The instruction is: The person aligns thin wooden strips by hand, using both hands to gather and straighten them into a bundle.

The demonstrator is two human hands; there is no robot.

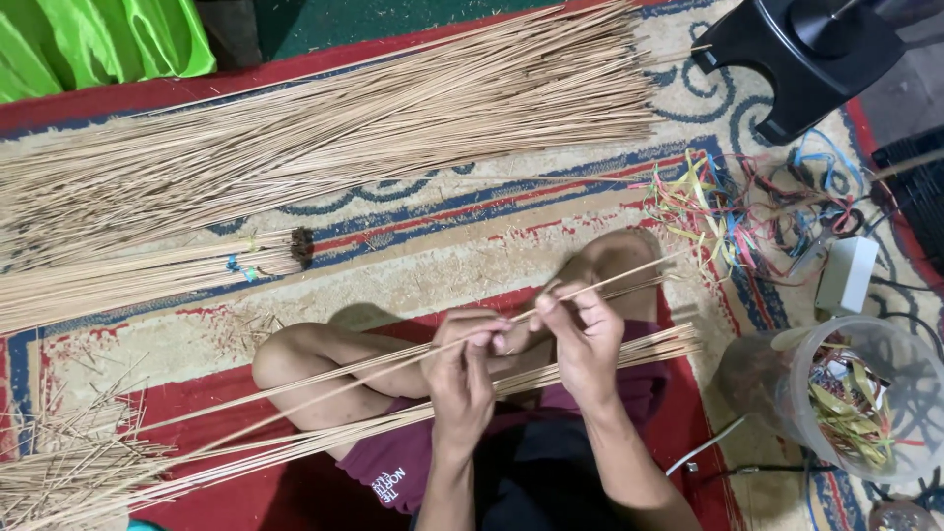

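I sit cross-legged on a patterned carpet. My left hand [464,372] and my right hand [580,334] are raised over my lap, close together, both pinching the same thin tan stick [374,360] that runs from the lower left up to the right. A bundle of similar thin sticks [295,442] lies across my thighs beneath the hands. My bent knee [295,369] shows under the sticks.
A large pile of long sticks [324,128] lies across the carpet above. A tied stick bundle [147,270] rests at left, broken bits [69,452] at lower left. Coloured ribbon strips [747,211], a clear plastic jar [865,393], a white box [848,273] and a black stool [796,49] stand at right.
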